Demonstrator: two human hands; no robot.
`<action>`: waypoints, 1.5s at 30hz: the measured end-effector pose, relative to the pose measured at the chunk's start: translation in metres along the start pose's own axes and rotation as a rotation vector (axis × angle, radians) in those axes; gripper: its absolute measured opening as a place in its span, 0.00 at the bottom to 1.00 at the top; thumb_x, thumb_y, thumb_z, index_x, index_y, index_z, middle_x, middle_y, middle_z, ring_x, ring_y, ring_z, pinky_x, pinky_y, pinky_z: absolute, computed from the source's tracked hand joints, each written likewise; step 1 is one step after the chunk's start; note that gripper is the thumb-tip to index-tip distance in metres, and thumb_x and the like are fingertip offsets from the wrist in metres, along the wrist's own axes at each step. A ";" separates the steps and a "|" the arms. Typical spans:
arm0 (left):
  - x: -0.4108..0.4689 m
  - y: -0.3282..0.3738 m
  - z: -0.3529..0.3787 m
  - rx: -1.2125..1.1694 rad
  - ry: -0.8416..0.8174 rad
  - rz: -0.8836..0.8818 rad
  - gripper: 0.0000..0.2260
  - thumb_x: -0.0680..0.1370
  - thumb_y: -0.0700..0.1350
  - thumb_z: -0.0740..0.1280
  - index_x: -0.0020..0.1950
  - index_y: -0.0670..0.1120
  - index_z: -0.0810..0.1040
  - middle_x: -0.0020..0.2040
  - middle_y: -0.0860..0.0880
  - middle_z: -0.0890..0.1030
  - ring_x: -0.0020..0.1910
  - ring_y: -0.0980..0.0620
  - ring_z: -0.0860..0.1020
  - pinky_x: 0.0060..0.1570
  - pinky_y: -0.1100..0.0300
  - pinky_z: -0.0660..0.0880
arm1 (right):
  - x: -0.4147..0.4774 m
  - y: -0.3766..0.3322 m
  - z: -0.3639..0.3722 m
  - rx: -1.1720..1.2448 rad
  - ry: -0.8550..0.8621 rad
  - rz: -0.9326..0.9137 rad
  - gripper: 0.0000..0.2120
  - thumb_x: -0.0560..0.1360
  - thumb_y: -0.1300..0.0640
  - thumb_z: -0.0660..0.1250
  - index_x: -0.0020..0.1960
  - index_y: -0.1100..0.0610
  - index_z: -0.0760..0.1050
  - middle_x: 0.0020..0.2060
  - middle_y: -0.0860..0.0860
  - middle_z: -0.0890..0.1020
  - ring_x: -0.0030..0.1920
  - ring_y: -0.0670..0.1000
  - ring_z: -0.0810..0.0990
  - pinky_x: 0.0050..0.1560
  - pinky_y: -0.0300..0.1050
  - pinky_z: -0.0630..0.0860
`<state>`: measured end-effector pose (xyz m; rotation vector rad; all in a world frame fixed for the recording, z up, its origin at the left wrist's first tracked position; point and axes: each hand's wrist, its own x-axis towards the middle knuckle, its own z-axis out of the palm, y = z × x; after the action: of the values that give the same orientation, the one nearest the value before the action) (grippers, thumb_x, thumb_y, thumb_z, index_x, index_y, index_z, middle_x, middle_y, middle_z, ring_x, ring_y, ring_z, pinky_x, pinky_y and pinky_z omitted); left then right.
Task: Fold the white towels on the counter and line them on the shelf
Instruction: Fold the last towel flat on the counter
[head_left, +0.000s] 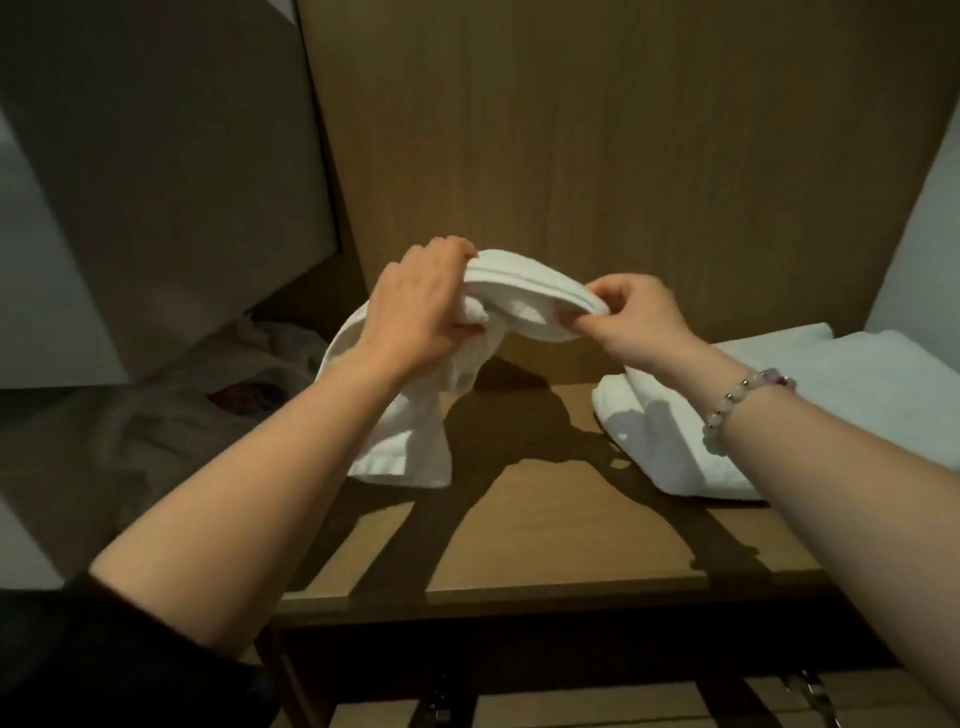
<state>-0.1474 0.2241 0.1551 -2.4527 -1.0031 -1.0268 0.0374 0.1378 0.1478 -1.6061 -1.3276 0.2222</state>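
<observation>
My left hand (421, 306) grips one end of a white towel (519, 291) and my right hand (628, 317) pinches the other, holding it above the far table (545, 519), its left end hanging to the wood; this fold is only begun, I judge; a folded towel (831, 415) lies at the right; a crumpled pale heap (208, 405) at the left seems undone.

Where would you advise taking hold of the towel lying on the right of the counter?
Probably the rounded left end of that towel, coming from the left: it lies flat, facing bare counter, so a grip can slide underneath.
</observation>
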 end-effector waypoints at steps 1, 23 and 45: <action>-0.001 0.002 0.007 0.041 -0.018 0.023 0.25 0.72 0.50 0.71 0.65 0.46 0.66 0.59 0.46 0.72 0.55 0.45 0.71 0.51 0.54 0.64 | -0.004 0.008 0.004 -0.041 0.017 -0.005 0.06 0.72 0.58 0.71 0.48 0.51 0.78 0.42 0.47 0.81 0.40 0.42 0.77 0.34 0.33 0.71; -0.116 0.028 0.100 -0.182 -0.574 -0.145 0.29 0.78 0.62 0.57 0.75 0.51 0.55 0.77 0.51 0.51 0.75 0.48 0.50 0.73 0.52 0.49 | -0.073 0.092 0.074 -0.515 -0.353 0.113 0.25 0.76 0.60 0.59 0.73 0.53 0.65 0.69 0.53 0.67 0.68 0.53 0.66 0.68 0.42 0.63; -0.495 0.135 0.111 -1.341 -1.373 -1.583 0.12 0.81 0.41 0.56 0.41 0.42 0.75 0.27 0.50 0.79 0.32 0.53 0.76 0.32 0.64 0.69 | -0.429 0.221 0.115 -0.038 -0.652 1.196 0.10 0.78 0.57 0.62 0.58 0.57 0.75 0.48 0.52 0.79 0.52 0.52 0.78 0.51 0.45 0.74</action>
<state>-0.2445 -0.0582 -0.2766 -2.6119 -4.1719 0.5047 -0.0623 -0.1275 -0.2595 -2.2862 -0.6044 1.5359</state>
